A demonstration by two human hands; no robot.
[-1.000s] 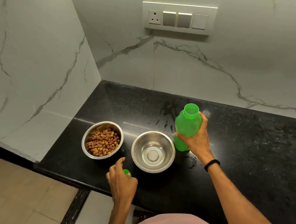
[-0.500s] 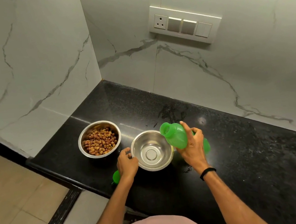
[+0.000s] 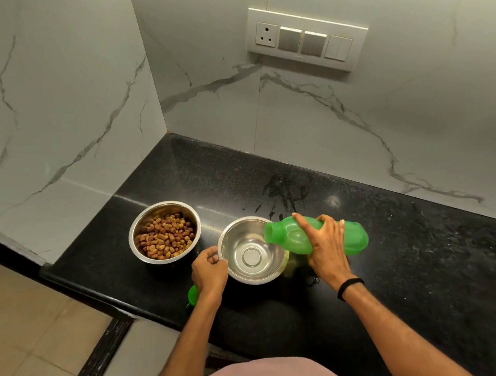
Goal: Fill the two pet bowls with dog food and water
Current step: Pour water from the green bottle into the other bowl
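Two steel bowls stand on the black counter point(image 3: 416, 275). The left bowl point(image 3: 164, 231) holds brown dog food. The right bowl point(image 3: 251, 250) looks dry inside. My right hand point(image 3: 325, 242) grips a green plastic bottle point(image 3: 293, 235) tipped almost flat, its uncapped mouth over the right bowl's rim. No water stream is visible. My left hand point(image 3: 209, 270) holds the near-left rim of that bowl. The green cap point(image 3: 193, 295) lies on the counter edge, partly hidden behind my left wrist.
White marble walls close the corner at the left and back, with a switch panel point(image 3: 305, 37) above. Wet smears point(image 3: 285, 188) mark the counter behind the bowls. The counter's front edge drops to a tiled floor point(image 3: 8, 323) at the left.
My right hand has tipped the upright bottle over until its mouth hangs over the empty bowl. My left hand left the cap on the counter and took hold of that bowl's rim.
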